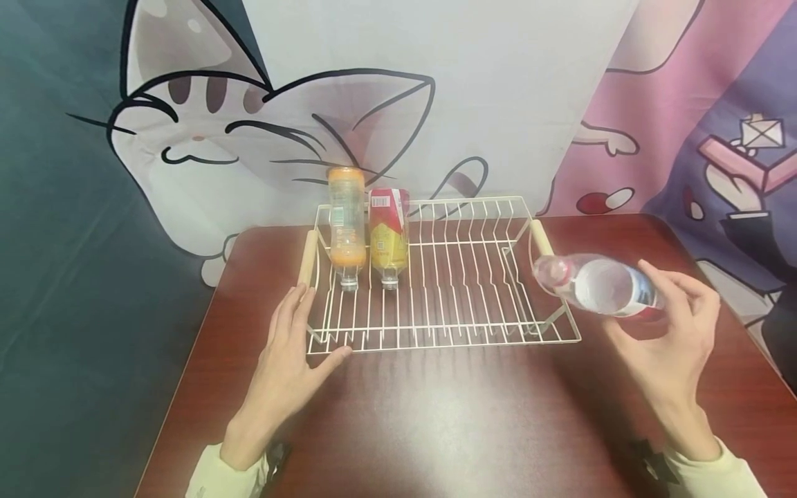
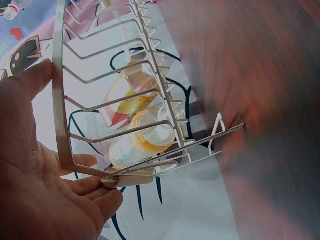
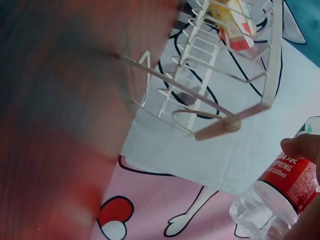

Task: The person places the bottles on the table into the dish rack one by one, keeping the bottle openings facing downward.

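Observation:
A white wire dish rack (image 1: pixel 463 342) with wooden handles stands on the table. My left hand (image 1: pixel 288 353) touches its front left corner, fingers straight along the left wooden handle (image 1: pixel 308 256) and thumb at the front rail (image 2: pixel 59 100). My right hand (image 1: pixel 675 332) holds a clear plastic bottle (image 1: pixel 585 282) with a red label (image 3: pixel 289 181) at the rack's right side. The bottle tilts, its neck end pointing left. At the rack's left, an orange-and-clear bottle (image 1: pixel 346 214) and a red-and-yellow bottle (image 1: pixel 389 232) stand neck down between the wires.
The rack's right wooden handle (image 1: pixel 542 238) is just behind the held bottle. A brown wooden table (image 1: pixel 436 422) extends in front of the rack. Behind it hangs a cloth (image 1: pixel 498 90) printed with cartoon figures.

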`<action>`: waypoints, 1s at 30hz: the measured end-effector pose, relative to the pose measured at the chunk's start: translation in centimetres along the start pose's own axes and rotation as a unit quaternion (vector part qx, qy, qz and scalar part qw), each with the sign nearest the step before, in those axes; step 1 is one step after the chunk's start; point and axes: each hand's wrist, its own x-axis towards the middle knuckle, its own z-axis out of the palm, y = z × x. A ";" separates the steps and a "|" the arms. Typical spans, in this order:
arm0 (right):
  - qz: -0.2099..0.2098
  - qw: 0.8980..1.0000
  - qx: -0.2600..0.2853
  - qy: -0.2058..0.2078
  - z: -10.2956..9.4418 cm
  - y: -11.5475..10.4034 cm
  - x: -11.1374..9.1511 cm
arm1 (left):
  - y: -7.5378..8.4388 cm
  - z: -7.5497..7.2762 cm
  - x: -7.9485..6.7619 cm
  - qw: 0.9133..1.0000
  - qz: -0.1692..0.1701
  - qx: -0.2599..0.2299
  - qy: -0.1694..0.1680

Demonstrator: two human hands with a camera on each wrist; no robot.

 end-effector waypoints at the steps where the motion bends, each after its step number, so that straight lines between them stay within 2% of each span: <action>1: -0.009 1.000 0.002 -0.001 0.2 -0.2 -0.1 | 0.0 0.0 0.0 1.000 0.001 0.001 0.001; 13: -0.090 0.996 -0.003 0.023 1.3 -3.2 -1.0 | 0.0 0.0 0.0 1.000 0.017 -0.001 0.007; 18: -0.143 0.989 -0.028 0.012 1.6 -3.0 -1.5 | 0.0 0.0 0.2 0.999 0.034 0.011 0.005; 22: -0.173 0.985 -0.025 -0.004 2.2 -3.7 -1.8 | 0.3 0.1 0.5 0.999 0.045 0.025 0.008; 26: -0.185 0.982 -0.012 -0.027 2.6 -4.7 -2.0 | 0.8 0.2 0.7 0.997 0.069 0.030 0.016; 30: -0.201 0.979 0.001 -0.035 3.0 -5.8 -2.2 | 2.1 0.4 0.8 0.993 0.117 0.007 0.024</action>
